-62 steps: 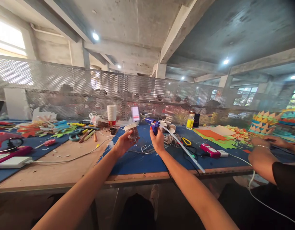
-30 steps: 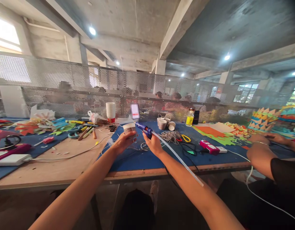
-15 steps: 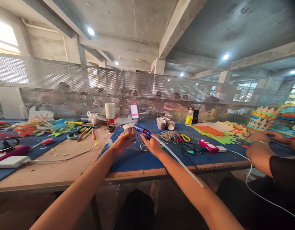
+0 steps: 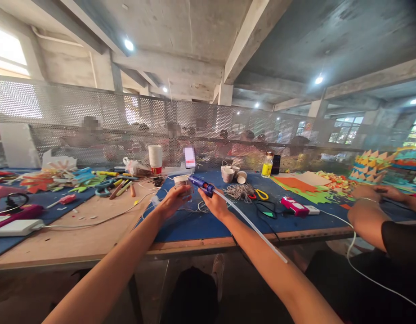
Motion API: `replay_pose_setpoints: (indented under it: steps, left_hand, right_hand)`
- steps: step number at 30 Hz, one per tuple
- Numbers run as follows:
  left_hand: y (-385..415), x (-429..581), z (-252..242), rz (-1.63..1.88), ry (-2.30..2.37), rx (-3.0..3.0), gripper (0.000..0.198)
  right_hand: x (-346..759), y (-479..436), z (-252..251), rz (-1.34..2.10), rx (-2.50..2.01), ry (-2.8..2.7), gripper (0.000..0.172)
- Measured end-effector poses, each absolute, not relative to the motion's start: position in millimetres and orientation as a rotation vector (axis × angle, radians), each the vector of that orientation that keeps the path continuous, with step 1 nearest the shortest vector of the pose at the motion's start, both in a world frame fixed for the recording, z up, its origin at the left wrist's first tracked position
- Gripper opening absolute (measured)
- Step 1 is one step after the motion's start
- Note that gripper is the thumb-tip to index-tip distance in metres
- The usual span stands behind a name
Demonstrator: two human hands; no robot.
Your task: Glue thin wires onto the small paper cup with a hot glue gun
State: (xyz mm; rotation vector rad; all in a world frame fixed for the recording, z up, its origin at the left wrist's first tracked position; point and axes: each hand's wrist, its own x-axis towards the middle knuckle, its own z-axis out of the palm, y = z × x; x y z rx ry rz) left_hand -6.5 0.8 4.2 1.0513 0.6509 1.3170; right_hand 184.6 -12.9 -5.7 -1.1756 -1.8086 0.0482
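My left hand (image 4: 174, 201) is closed round a small paper cup (image 4: 181, 180) whose pale rim faces up. In my right hand (image 4: 214, 203) is a blue hot glue gun (image 4: 201, 183), its nozzle pointing left at the cup's rim. Whether the nozzle touches the cup I cannot tell. A long whitish glue stick (image 4: 251, 226) sticks out of the gun's back and runs down over my right forearm. Past my hands stand several small cups wrapped in cord (image 4: 228, 173), one tipped on its side. Beside them lies a heap of grey cord (image 4: 239, 192).
Yellow-handled scissors (image 4: 261, 194), a pink power strip (image 4: 294, 206) and a yellow-labelled bottle (image 4: 267, 165) lie to the right. A stack of paper cups (image 4: 155, 158) stands at the back left. Another person's arm (image 4: 368, 220) rests at the far right. A perforated metal screen (image 4: 208, 114) borders the table.
Hardly anything differs. Both hands keep the cup and glue gun in nearly the same place, with only a slight shift of my left fingers on the cup.
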Motion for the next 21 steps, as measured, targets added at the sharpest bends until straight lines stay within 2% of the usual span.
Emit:
replay_pose_setpoints:
  steps: [10, 21]
  left_hand:
    - [0.1, -7.9, 5.1, 1.291, 0.635, 1.051, 0.023]
    - [1.4, -8.4, 4.6, 1.264, 0.589, 1.011, 0.026]
  right_hand:
    - [186.3, -11.6, -8.2, -0.003, -1.1, -1.812, 0.033]
    - [191.1, -5.0, -8.3, -0.041, -1.029, -1.808, 0.034]
